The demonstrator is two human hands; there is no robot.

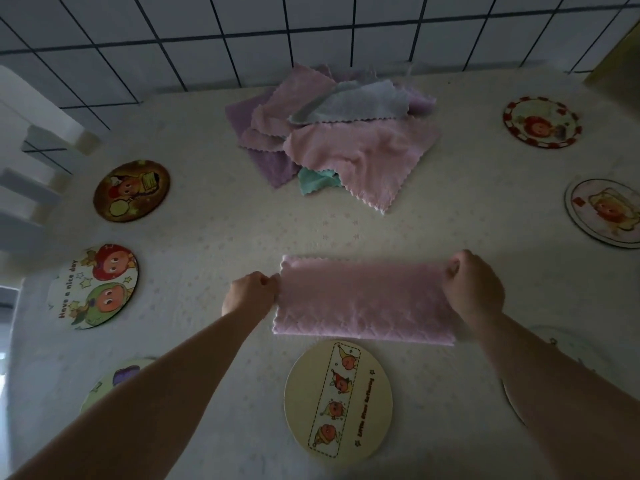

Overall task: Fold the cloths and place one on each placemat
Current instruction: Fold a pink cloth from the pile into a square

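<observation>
A pink cloth (363, 299), folded into a long rectangle, lies flat on the table in front of me. My left hand (251, 294) pinches its left edge and my right hand (474, 289) pinches its right edge near the far corner. A loose pile of cloths (332, 133) in pink, purple, grey and teal sits at the back centre. Round placemats ring the table: a cream one (337, 400) just below the cloth, a brown one (131, 190) and a white "Have a nice day" one (91, 285) at left, a red-rimmed one (542, 121) and a pale one (604, 213) at right.
Two more placemats show partly under my forearms, one at lower left (114, 379) and one at lower right (554, 355). A tiled wall (311, 32) runs behind the table. White steps or shelves (31, 188) stand off the left edge.
</observation>
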